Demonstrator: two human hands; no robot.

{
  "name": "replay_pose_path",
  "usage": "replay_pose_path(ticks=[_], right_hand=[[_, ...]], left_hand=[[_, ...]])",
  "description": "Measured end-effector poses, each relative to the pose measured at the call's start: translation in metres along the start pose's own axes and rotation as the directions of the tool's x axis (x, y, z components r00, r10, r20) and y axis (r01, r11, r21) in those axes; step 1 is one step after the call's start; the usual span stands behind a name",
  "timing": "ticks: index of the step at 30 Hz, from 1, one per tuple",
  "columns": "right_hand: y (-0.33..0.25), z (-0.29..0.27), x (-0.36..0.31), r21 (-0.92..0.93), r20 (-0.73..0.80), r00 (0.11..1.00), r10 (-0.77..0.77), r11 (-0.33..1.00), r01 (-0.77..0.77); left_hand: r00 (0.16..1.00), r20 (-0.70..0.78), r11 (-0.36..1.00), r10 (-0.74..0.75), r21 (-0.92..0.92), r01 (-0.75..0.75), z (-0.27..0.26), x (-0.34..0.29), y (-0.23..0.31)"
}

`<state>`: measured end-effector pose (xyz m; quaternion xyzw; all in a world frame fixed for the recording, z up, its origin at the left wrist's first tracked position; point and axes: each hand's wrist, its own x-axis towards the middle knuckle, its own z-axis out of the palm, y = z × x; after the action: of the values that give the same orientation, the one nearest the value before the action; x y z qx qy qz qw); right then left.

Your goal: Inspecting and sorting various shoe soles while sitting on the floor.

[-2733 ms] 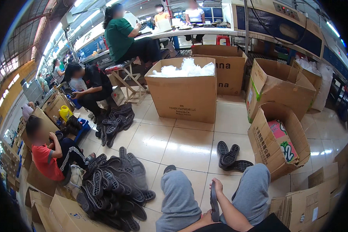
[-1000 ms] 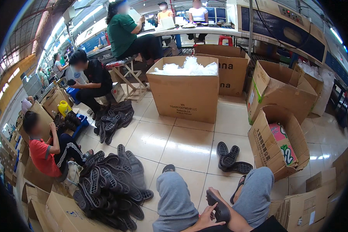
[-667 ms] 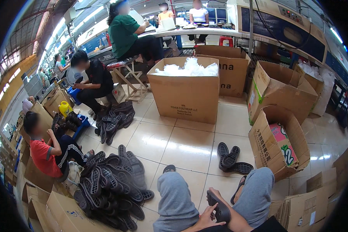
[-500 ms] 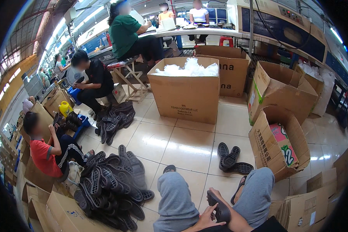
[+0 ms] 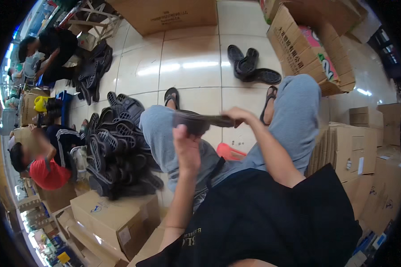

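Observation:
A dark brown shoe sole is held level above my lap, blurred by motion and seen nearly edge-on. My left hand grips its wider left part from below, thumb up against the side. At the narrower right end, my right hand is closed on the tip. To the left of my knee lies a big heap of dark shoe soles. Several more soles rest on the tiles ahead of my right foot.
Cardboard boxes stand at front left, far centre and far right. Flattened cartons lean at my right. A person in a red shirt sits beyond the heap, another in black farther off. Something red shows under my legs.
My view has tipped down and shifted. The sole has risen from low between my knees to above my lap, turned sideways, with both hands still on it and now farther apart.

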<state>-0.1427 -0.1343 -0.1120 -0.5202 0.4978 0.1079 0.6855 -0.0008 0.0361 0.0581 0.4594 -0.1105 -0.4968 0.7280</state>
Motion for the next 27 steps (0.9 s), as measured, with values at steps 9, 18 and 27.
replay_pose_path(ticks=[9,18,27], right_hand=[[-0.038,-0.033,-0.116,0.547,0.173,0.918,-0.357,0.81,0.212],[-0.065,-0.013,-0.114,0.642,-0.02,0.875,-0.483,0.665,0.381],[-0.037,-0.019,-0.104,0.694,0.032,0.791,-0.611,0.583,0.422]], left_hand=[[0.981,-0.111,0.92,-0.159,-0.377,0.106,-0.002,-0.023,0.045],[0.958,0.21,0.92,-0.196,-0.297,0.254,-0.042,-0.036,0.069],[0.969,-0.165,0.895,0.185,-0.379,-0.236,-0.12,-0.069,0.104]])
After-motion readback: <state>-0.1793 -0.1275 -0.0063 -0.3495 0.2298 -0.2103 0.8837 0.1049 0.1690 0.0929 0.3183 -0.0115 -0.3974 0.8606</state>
